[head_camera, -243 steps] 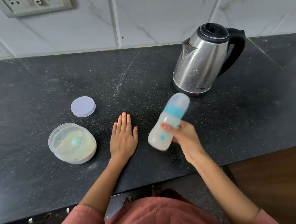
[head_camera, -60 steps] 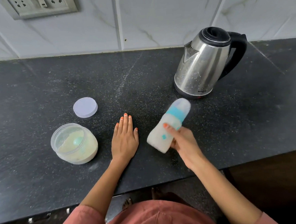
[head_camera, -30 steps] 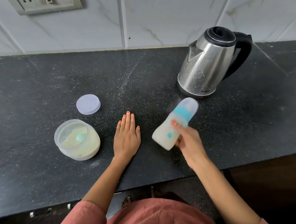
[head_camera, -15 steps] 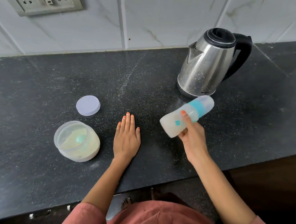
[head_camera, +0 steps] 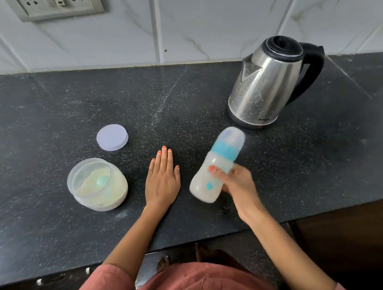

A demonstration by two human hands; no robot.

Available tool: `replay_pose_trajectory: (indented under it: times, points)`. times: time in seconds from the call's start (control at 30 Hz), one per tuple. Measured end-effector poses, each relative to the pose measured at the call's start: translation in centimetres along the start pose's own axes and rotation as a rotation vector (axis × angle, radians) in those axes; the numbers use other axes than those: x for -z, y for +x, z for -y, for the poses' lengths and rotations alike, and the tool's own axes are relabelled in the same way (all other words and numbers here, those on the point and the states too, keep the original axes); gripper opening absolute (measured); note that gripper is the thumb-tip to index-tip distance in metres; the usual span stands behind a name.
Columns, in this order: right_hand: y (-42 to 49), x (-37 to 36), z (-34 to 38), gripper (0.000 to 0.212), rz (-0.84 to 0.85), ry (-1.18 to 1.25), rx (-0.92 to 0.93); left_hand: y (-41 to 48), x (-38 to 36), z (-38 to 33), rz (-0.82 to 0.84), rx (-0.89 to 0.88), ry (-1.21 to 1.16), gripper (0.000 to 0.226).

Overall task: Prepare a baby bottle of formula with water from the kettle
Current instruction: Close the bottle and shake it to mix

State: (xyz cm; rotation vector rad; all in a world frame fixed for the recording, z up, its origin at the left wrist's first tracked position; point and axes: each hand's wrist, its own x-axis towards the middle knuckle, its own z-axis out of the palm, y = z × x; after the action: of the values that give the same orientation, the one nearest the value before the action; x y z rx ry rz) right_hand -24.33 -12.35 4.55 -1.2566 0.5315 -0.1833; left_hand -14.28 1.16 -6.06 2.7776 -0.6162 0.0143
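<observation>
My right hand (head_camera: 235, 182) grips the capped baby bottle (head_camera: 218, 163) round its middle, just above the black counter (head_camera: 49, 104). The bottle holds milky white liquid, has a teal collar and a clear cap, and tilts with its cap toward the kettle; it looks motion-blurred. My left hand (head_camera: 162, 178) lies flat on the counter with straight fingers, left of the bottle. The steel kettle (head_camera: 269, 81) with a black lid and handle stands at the back right. An open clear tub of formula powder (head_camera: 97, 184), a teal scoop inside, sits left of my left hand.
The tub's pale round lid (head_camera: 112, 137) lies on the counter behind the tub. A wall socket plate (head_camera: 54, 6) is on the tiled wall at upper left. The counter's front edge runs just below my forearms.
The bottle has swung back from lying nearly sideways by the kettle to a steeper tilt, lower and nearer me. My left hand has stayed flat in place.
</observation>
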Motion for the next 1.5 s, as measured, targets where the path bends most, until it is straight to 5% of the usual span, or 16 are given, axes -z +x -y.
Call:
replay_pose_trajectory:
  times: [0.1,0.27,0.47,0.67,0.87,1.03,1.27,1.4,1.5]
  points:
    - [-0.2,-0.1,0.1,0.018,0.064,-0.044,-0.028,0.0,0.1,-0.1,-0.002,0.001,-0.013,0.053]
    - [1.8,0.3,1.2,0.014,-0.195,0.373,-0.012,0.0,-0.1,0.0,-0.006,0.0,0.002,0.053]
    - [-0.8,0.2,-0.5,0.015,0.131,-0.166,-0.06,0.1,0.1,-0.1,-0.001,0.001,0.001,0.053]
    - [2.1,0.8,1.1,0.011,-0.21,0.356,-0.001,0.0,0.0,0.0,-0.004,0.001,0.005,0.053]
    - [-0.5,0.4,-0.9,0.017,0.103,-0.146,-0.066,0.0,0.2,-0.1,-0.003,0.001,-0.005,0.053]
    - [1.8,0.6,0.9,0.015,-0.138,0.3,-0.012,0.0,0.1,-0.1,-0.006,0.0,-0.013,0.053]
    - [-0.3,0.5,-0.3,0.036,0.121,-0.131,-0.049,0.1,0.1,-0.1,0.003,0.002,-0.01,0.053]
    - [1.4,0.8,1.0,0.025,-0.045,0.262,-0.033,0.0,0.2,0.0,-0.003,0.002,-0.016,0.053]
    - [1.1,0.5,0.5,0.028,-0.04,0.2,-0.031,-0.1,0.3,-0.1,0.005,0.002,-0.016,0.053]
